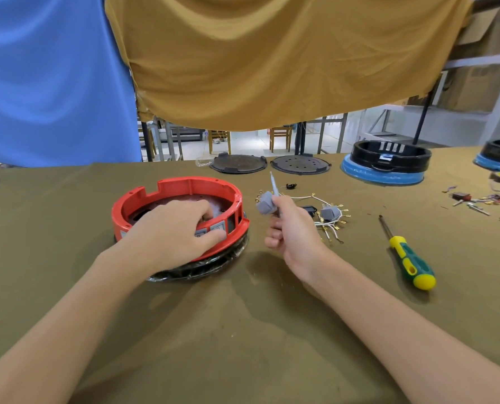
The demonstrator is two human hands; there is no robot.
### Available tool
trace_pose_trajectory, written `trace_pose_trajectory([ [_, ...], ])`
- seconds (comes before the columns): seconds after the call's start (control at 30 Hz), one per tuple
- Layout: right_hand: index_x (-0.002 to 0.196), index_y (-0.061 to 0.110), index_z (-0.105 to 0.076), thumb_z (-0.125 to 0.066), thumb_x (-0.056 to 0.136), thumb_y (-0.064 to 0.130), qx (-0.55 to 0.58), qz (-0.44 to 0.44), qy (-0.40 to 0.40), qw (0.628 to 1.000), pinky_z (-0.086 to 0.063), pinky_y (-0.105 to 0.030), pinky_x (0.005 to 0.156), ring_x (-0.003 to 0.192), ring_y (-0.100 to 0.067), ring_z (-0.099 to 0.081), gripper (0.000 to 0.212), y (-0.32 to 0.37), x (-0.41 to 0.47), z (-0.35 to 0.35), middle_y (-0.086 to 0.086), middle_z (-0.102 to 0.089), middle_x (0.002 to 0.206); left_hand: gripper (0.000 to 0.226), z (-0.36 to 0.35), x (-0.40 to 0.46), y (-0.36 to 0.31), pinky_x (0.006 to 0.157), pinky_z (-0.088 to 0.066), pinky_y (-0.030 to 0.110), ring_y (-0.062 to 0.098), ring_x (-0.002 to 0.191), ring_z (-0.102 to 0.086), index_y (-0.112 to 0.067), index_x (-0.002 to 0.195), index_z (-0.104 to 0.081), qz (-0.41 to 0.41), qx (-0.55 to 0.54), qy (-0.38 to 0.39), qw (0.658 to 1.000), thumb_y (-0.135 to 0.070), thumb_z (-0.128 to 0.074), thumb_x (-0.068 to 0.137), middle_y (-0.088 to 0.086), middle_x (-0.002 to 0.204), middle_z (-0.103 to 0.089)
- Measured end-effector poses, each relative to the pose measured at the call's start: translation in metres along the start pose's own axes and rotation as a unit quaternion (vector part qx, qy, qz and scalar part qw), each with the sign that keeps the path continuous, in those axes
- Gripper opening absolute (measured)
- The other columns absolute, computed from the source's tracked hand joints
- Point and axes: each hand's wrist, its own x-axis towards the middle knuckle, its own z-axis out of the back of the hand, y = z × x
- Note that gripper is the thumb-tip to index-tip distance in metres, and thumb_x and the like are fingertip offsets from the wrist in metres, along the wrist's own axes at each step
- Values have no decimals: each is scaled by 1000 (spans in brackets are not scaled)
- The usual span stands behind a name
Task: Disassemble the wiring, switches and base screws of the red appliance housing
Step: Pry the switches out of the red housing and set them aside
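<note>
Two hands at the red housing (181, 199): left hand (173, 228) gripping its near wall, fingers curled over the rim. Right hand (292, 228), just right of it, pinching a grey switch (265, 203) and a thin tool (274, 185).

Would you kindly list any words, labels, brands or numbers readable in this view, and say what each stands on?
No text is readable.
Black housing: a white label, too blurred to read.
Red housing: grey switches with no legible marks.
Screwdriver: no brand visible.
</note>
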Motion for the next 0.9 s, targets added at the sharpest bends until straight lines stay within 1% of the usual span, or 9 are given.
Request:
trace_pose_trajectory([
  [0.07,89,15,-57,-52,97,25,39,-32,-11,999,-23,-20,41,44,-7,-24,14,5,2,3,10,-28,51,34,-3,0,-2,75,-54,39,10,76,-62,-28,103,-58,6,0,7,1000,-58,-49,90,-12,87,-66],
  [0.2,79,17,-53,-57,96,22,62,-55,-27,996,-22,-19,40,45,-8,-23,18,11,5,10,9,-29,51,28,-4,0,-4,72,-53,40,14,72,-63,-27,100,-58,2,-13,5,1000,-53,-49,92,-8,82,-67],
  [0.4,79,15,-55,-68,92,25,67,-44,-16,997,-23,-19,42,46,-7,-24,21,14,7,18,8,-29,56,14,-6,-2,-7,67,-50,37,12,69,-59,-29,92,-55,-20,-30,-5,999,-41,-48,93,-9,75,-63],
  [0.47,89,11,-61,-71,91,28,39,-15,-29,999,-26,-19,43,48,-7,-26,20,22,9,25,7,-33,59,13,-7,-2,-7,67,-50,36,12,71,-58,-30,94,-55,-28,-29,-10,999,-40,-47,94,-9,77,-63],
  [0.53,101,8,-65,-68,92,35,-62,32,-88,994,-30,-21,47,53,-7,-33,28,33,13,38,6,-40,66,15,-8,-1,-7,68,-49,36,10,72,-57,-30,96,-56,-34,-27,-14,999,-40,-46,94,-10,79,-63],
  [0.63,104,10,-65,-60,94,40,-224,87,-202,949,-34,-28,54,62,-12,-40,31,43,21,61,1,-47,74,15,-11,0,-5,64,-47,33,6,70,-55,-30,97,-56,-42,-22,-25,999,-41,-45,95,-11,77,-61],
  [0.7,109,9,-63,-58,94,38,-250,54,-218,942,-33,-30,56,64,-14,-39,33,44,27,75,0,-46,76,15,-12,0,-5,60,-45,30,5,68,-54,-31,96,-56,-45,-20,-30,998,-41,-45,94,-12,75,-60],
  [0.8,114,5,-60,-58,94,34,-257,6,-204,945,-31,-29,53,62,-15,-34,36,43,33,84,-2,-41,75,15,-14,1,-4,57,-42,28,5,67,-55,-30,94,-56,-49,-16,-32,998,-41,-45,94,-11,74,-60],
  [0.9,109,6,-62,-55,99,41,-256,46,-247,933,-32,-31,56,61,-15,-34,37,44,34,84,-1,-40,72,16,-14,1,-3,57,-40,28,5,67,-55,-30,95,-56,-51,-13,-35,998,-42,-45,94,-11,74,-60],
])
